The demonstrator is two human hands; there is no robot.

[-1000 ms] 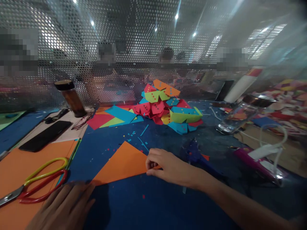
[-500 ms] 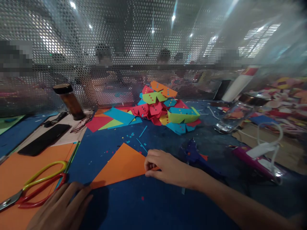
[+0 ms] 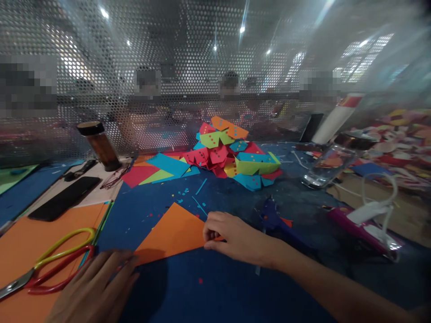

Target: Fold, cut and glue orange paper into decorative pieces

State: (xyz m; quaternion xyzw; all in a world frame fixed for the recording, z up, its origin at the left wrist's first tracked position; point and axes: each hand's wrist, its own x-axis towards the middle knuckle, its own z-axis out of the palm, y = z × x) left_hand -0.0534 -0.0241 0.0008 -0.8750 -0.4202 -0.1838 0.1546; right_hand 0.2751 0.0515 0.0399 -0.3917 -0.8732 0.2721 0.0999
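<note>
An orange paper triangle (image 3: 171,233) lies flat on the blue table (image 3: 208,291). My right hand (image 3: 232,237) pinches its right corner between thumb and fingers. My left hand (image 3: 96,289) rests flat with fingers spread at the triangle's lower left corner, its fingertips touching the paper's edge. Scissors (image 3: 54,264) with yellow and red handles lie just left of my left hand, on an orange sheet (image 3: 23,237).
A heap of folded coloured paper pieces (image 3: 232,154) sits in the middle at the back. At the left are a black phone (image 3: 63,197) and a brown jar (image 3: 99,146). A clear jar (image 3: 332,161), a purple tool (image 3: 363,229) and a white cable lie to the right. A perforated metal screen closes the back, with people behind it.
My left hand has slid right and forward to the triangle's lower left corner. My right hand keeps its pinch on the right corner. The view shifted slightly.
</note>
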